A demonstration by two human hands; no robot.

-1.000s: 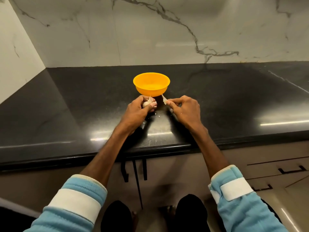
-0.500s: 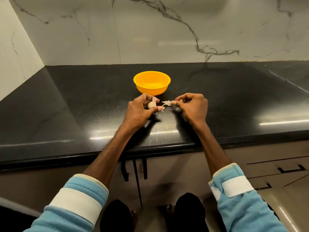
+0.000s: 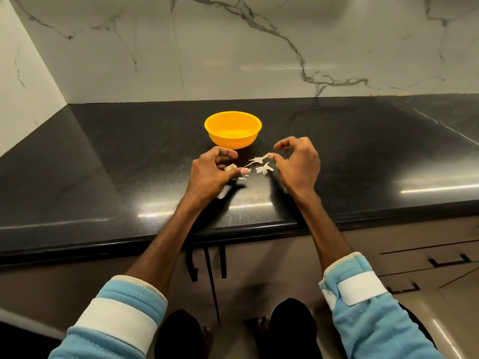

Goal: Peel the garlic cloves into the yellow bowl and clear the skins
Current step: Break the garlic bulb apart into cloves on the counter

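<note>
The garlic clove [image 3: 230, 167] looks small, light and firm under a papery skin that should tear easily, so it is probably best pinched at its sides. It sits mid-frame, just below the yellow bowl [image 3: 233, 141], clamped in the curled fingers of the left hand [image 3: 211, 174]. To its right, the right hand [image 3: 298, 164] has thumb and forefinger apart, holding nothing, beside the loose skins [image 3: 263, 168] on the counter [image 3: 129, 151].

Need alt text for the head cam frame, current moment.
A person's left hand grips a pale garlic clove over a glossy black stone countertop, while the right hand, fingers spread, hovers beside loose papery white garlic skins. A round yellow plastic bowl stands just behind the hands.
</note>
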